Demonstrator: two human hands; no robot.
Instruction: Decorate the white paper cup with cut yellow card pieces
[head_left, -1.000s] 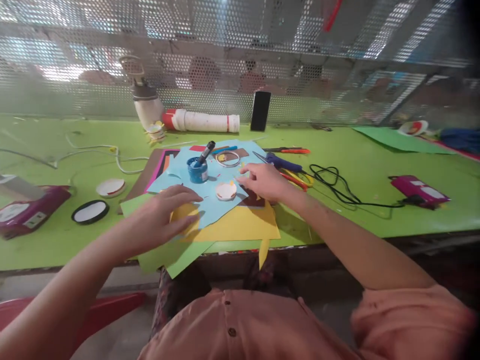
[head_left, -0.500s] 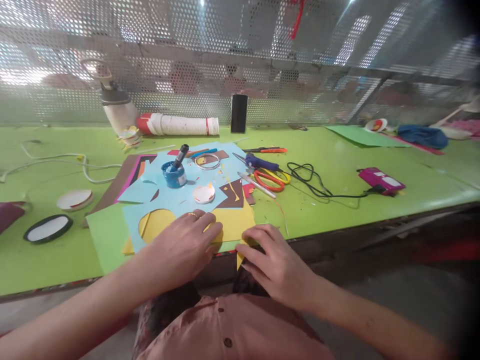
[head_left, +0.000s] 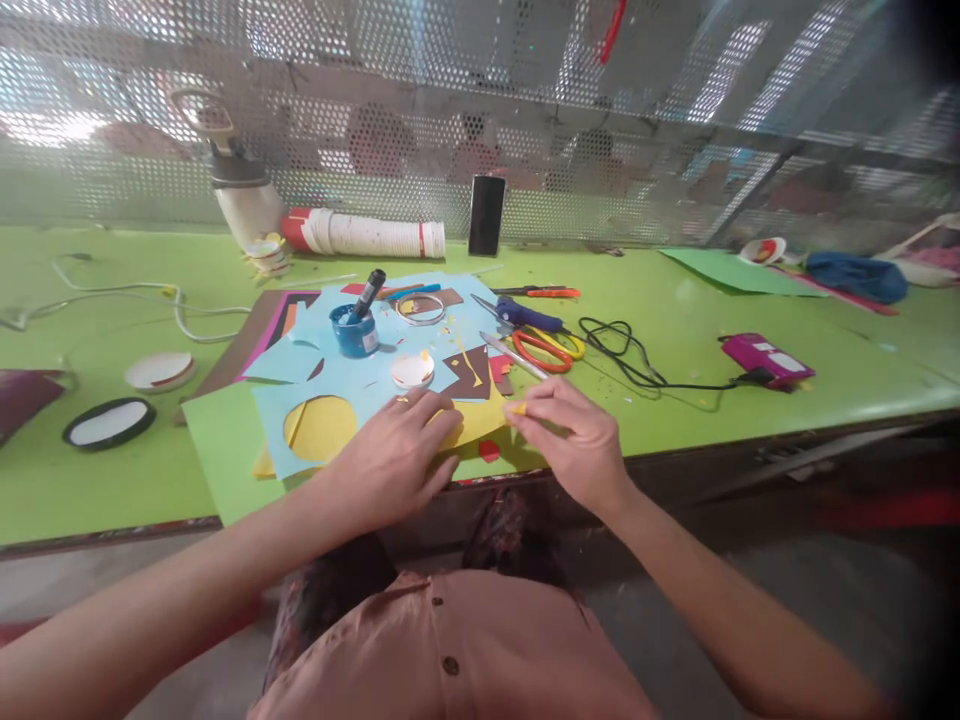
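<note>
My left hand [head_left: 405,445] lies over the front of a yellow paper sheet [head_left: 484,418], its fingers bent on top and its thumb near the table's front edge, gripping the sheet. At the sheet's right end, my right hand [head_left: 577,435] is closed in a pinch on a bit of yellow paper [head_left: 518,408]. I cannot make out whether that bit is the sheet's corner or a separate strip. Under the sheet's front edge shows a small red paper piece [head_left: 489,451]. Light blue paper [head_left: 390,335] with a round hole lies over the yellow to the left.
Behind my hands stand a blue jar [head_left: 355,330] with a dark marker in it and a white disc [head_left: 412,372]. Scissors [head_left: 541,350], a blue glue gun [head_left: 529,316] and its black cord lie right. Farther back are stacked paper cups [head_left: 375,236] and an upright phone [head_left: 487,215].
My right hand has risen and moved away from me with the yellow paper, from below the table edge to above the tabletop. The red piece has come into view. My left hand shifted slightly.
</note>
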